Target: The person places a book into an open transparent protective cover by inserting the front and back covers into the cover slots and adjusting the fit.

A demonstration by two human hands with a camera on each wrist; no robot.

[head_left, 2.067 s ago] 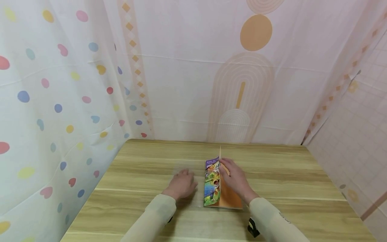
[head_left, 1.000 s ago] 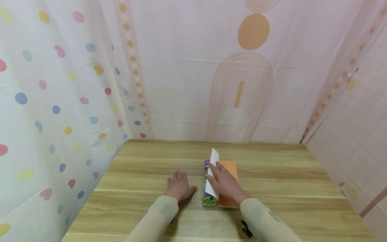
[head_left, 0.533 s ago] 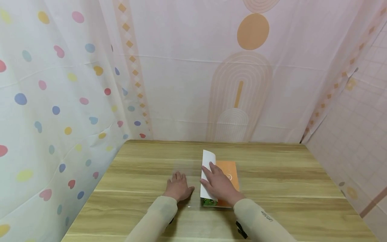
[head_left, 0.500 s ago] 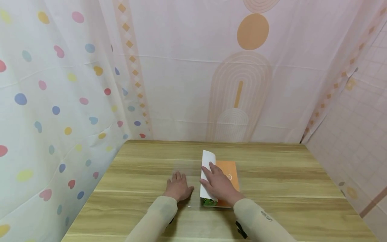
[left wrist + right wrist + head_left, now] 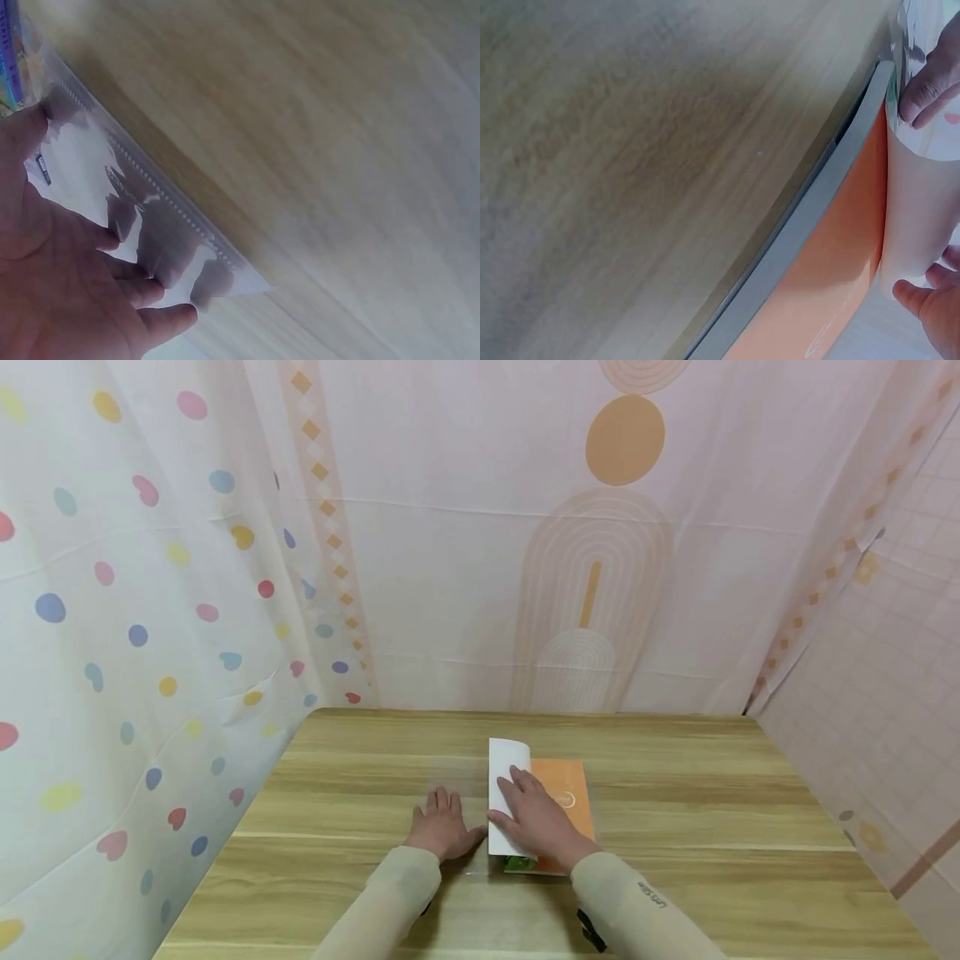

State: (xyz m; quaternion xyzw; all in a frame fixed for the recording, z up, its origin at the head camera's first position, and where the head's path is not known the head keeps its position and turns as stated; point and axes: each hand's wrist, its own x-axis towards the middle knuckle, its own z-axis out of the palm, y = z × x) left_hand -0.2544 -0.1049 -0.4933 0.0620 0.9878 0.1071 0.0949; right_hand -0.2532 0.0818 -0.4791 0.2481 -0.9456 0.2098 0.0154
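Note:
A book with an orange first page (image 5: 566, 777) lies near the middle of the table, its cover folded back to the left so the white inside (image 5: 504, 802) shows. My right hand (image 5: 538, 817) presses on that white inside, fingers spread and fairly straight. Left of the book, my left hand (image 5: 441, 831) rests spread on a clear plastic book cover (image 5: 169, 217), thumb reaching toward the white edge. The plastic has a dotted line along its border in the left wrist view. In the right wrist view, the book's thick page edge (image 5: 810, 206) shows, with the white cover curving up beside it.
The wooden table (image 5: 690, 827) extends around the book on all sides. A patterned pink-white curtain (image 5: 450, 568) hangs behind it, and a curtain with coloured dots (image 5: 172, 610) hangs at the left.
My right hand has moved left, turning the book's cover from standing half upright to folded over leftward. The left hand's fingers have spread flatter on the plastic.

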